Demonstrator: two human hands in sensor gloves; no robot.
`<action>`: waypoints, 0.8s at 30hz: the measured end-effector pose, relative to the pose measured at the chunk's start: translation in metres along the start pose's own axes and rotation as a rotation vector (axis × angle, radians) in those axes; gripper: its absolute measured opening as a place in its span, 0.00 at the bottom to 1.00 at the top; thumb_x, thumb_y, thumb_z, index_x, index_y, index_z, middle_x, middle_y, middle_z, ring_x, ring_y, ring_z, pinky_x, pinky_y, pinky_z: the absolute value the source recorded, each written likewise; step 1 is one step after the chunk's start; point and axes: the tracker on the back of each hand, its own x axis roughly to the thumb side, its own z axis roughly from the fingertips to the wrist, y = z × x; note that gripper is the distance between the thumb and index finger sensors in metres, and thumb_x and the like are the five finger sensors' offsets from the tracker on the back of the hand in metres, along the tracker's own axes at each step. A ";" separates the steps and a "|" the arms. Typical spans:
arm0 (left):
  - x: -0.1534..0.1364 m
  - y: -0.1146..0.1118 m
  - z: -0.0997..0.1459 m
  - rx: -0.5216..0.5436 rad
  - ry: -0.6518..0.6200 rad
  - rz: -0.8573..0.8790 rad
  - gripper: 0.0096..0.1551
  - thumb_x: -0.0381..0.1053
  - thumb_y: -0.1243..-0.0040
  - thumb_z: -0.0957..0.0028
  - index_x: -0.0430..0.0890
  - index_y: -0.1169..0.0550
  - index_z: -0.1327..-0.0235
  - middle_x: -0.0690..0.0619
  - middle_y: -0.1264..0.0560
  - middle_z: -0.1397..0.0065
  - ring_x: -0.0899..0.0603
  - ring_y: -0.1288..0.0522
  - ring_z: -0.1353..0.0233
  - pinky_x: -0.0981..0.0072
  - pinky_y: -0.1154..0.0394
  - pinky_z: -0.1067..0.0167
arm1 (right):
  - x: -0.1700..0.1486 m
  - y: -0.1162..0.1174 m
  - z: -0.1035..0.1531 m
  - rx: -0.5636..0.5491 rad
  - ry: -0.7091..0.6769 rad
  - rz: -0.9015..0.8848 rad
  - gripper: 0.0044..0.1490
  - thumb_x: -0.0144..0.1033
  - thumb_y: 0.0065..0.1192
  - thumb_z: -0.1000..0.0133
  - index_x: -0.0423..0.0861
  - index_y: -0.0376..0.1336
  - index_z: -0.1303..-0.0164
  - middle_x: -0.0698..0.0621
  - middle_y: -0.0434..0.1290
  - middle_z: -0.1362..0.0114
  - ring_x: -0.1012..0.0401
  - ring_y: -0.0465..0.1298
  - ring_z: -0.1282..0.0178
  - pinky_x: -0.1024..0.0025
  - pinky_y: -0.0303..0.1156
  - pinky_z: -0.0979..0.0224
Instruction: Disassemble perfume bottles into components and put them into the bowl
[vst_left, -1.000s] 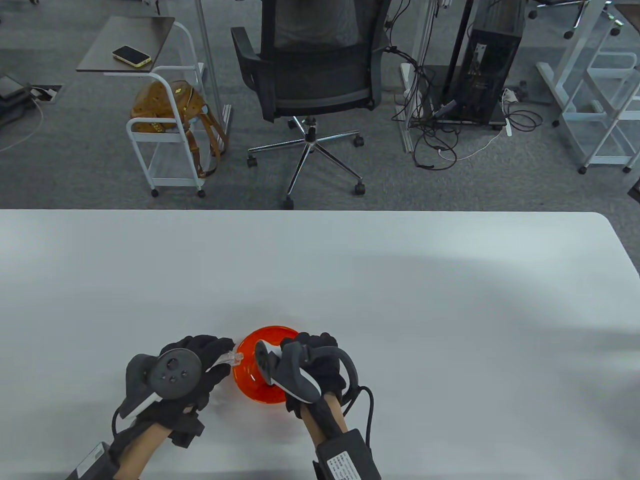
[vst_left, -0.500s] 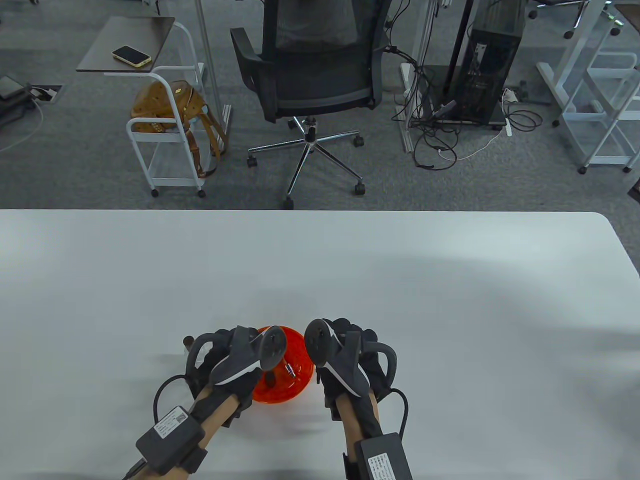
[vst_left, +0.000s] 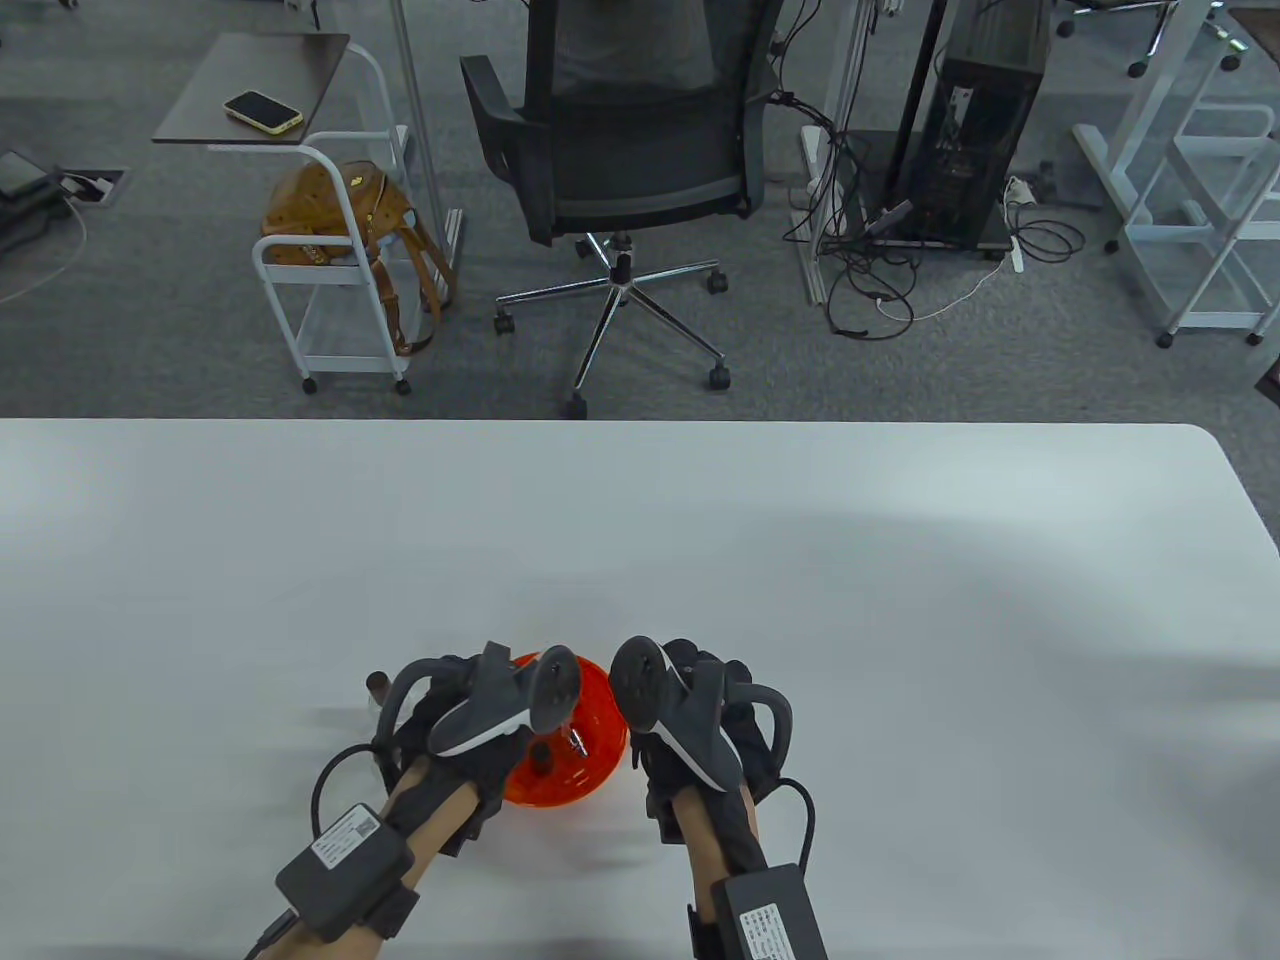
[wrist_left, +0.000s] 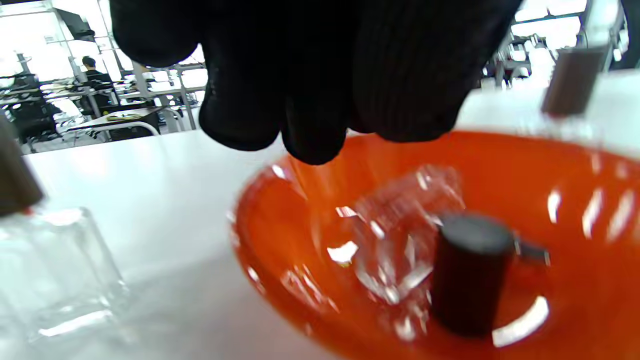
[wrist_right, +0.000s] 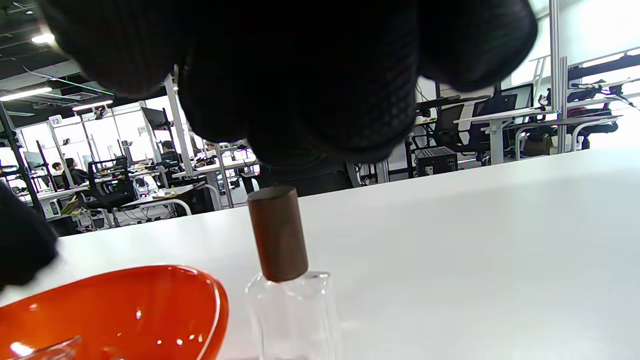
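The orange bowl (vst_left: 590, 775) sits near the table's front edge between my hands. In the left wrist view the bowl (wrist_left: 575, 310) holds a clear glass bottle body (wrist_left: 400, 235) and a dark cap (wrist_left: 467, 270); a small metal sprayer part (vst_left: 578, 742) also lies in it. My left hand (vst_left: 455, 715) hangs over the bowl's left side, its fingers (wrist_left: 310, 100) holding nothing. My right hand (vst_left: 715, 715) hovers right of the bowl, just above a capped perfume bottle (wrist_right: 295, 310) with a brown cap (wrist_right: 277, 232), not touching it. A second capped bottle (wrist_left: 50, 265) stands left of the bowl.
The second bottle's brown cap (vst_left: 377, 685) peeks out beside my left hand. An office chair (vst_left: 620, 130), a small cart (vst_left: 330, 270) and a computer tower (vst_left: 975, 130) stand on the floor beyond the table's far edge.
A second ago my left hand held the clear bottle body at the bowl's left rim; it now lies in the bowl. My right hand moved from over the bowl to its right.
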 end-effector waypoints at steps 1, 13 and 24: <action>-0.020 0.012 0.007 0.035 0.028 0.054 0.32 0.53 0.28 0.56 0.53 0.16 0.35 0.49 0.14 0.33 0.40 0.16 0.37 0.40 0.30 0.33 | 0.000 0.000 0.000 0.003 -0.001 -0.001 0.30 0.57 0.63 0.57 0.57 0.74 0.48 0.57 0.84 0.44 0.65 0.87 0.59 0.51 0.78 0.39; -0.178 -0.020 0.029 0.074 0.191 0.493 0.37 0.52 0.28 0.55 0.50 0.22 0.28 0.45 0.19 0.28 0.36 0.18 0.33 0.37 0.32 0.33 | 0.009 0.008 0.002 0.040 -0.023 0.021 0.30 0.57 0.62 0.57 0.58 0.74 0.48 0.57 0.84 0.44 0.65 0.87 0.58 0.51 0.78 0.39; -0.174 -0.089 0.005 -0.085 0.139 0.546 0.36 0.56 0.26 0.59 0.56 0.21 0.31 0.48 0.18 0.28 0.36 0.20 0.35 0.37 0.32 0.33 | 0.014 0.013 0.003 0.067 -0.043 0.034 0.30 0.57 0.62 0.57 0.58 0.74 0.48 0.57 0.85 0.44 0.65 0.87 0.58 0.51 0.78 0.39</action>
